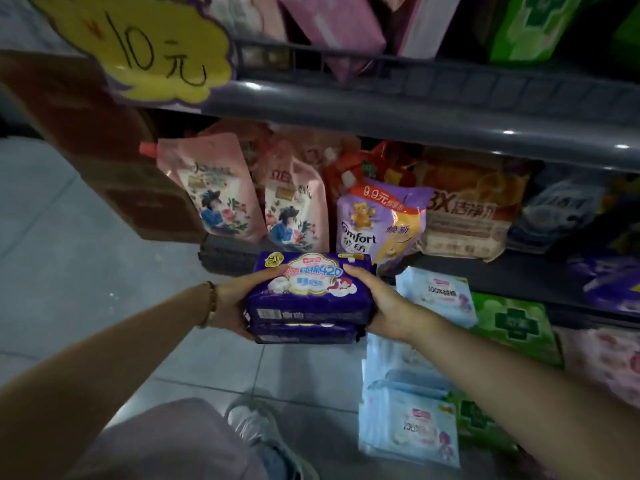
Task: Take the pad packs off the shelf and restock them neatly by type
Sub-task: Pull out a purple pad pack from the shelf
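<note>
Here, left hand (232, 303) and right hand (388, 306) round stacked purple pad packs (308, 303) — lower one half-hidden.

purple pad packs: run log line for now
item: purple pad packs, two stacked | left hand: holds left end | right hand: holds right end

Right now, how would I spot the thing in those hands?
Start at the grey shelf edge and drop past the pink pouches. There the left hand and right hand hold two stacked purple packs. The top one reads 420; its neighbours are pale blue packs and green packs.
</note>
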Action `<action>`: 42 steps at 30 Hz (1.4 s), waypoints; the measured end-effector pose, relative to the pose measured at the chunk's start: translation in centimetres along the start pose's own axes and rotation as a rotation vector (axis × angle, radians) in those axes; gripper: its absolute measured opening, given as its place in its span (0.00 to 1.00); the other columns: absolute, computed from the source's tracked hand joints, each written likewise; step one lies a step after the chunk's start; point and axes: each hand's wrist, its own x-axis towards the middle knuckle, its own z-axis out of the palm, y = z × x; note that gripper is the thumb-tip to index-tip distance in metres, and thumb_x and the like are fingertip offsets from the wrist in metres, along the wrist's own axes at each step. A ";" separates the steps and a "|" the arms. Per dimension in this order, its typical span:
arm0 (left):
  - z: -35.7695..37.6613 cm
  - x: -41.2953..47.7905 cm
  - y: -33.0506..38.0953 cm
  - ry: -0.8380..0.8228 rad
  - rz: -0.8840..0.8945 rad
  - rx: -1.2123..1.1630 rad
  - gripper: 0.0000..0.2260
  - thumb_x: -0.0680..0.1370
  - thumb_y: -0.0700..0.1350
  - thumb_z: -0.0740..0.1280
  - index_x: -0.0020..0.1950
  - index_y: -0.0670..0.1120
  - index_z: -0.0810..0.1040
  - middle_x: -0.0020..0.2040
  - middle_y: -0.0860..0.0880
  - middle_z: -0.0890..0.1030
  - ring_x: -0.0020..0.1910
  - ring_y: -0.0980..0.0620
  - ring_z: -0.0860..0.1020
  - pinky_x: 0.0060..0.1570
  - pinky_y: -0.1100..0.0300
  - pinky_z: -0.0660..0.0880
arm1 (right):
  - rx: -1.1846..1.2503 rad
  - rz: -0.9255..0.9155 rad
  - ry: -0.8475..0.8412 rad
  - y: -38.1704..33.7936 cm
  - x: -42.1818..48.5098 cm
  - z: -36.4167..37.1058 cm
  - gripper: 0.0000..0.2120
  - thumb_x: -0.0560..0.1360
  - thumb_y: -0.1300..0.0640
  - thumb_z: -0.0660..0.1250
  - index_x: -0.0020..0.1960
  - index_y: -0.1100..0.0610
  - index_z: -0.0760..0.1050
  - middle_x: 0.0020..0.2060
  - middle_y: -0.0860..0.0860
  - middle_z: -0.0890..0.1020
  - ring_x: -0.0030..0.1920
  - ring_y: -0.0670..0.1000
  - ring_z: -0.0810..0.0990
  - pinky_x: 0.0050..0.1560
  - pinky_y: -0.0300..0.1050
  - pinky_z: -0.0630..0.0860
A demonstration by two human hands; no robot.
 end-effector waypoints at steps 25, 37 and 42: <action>3.0 19.4 -8.9 0.062 0.164 -0.105 0.21 0.75 0.44 0.70 0.65 0.48 0.67 0.61 0.42 0.78 0.54 0.43 0.79 0.47 0.52 0.79 | -0.201 -0.092 0.760 11.1 14.1 -4.5 0.23 0.78 0.52 0.66 0.70 0.58 0.69 0.62 0.58 0.79 0.60 0.58 0.77 0.50 0.42 0.70; 1.5 14.9 -5.5 0.232 0.201 0.482 0.32 0.78 0.53 0.64 0.77 0.46 0.54 0.74 0.41 0.64 0.69 0.41 0.67 0.64 0.49 0.68 | -0.601 -0.084 0.769 8.7 12.9 -1.5 0.29 0.76 0.49 0.64 0.75 0.56 0.61 0.71 0.55 0.69 0.69 0.58 0.70 0.67 0.54 0.70; 0.1 8.5 -2.7 0.357 0.337 1.043 0.31 0.79 0.56 0.61 0.78 0.48 0.52 0.74 0.43 0.64 0.71 0.43 0.66 0.68 0.49 0.66 | -0.968 -0.037 0.470 2.6 6.6 0.6 0.31 0.78 0.51 0.63 0.76 0.56 0.56 0.71 0.56 0.69 0.67 0.58 0.72 0.64 0.45 0.71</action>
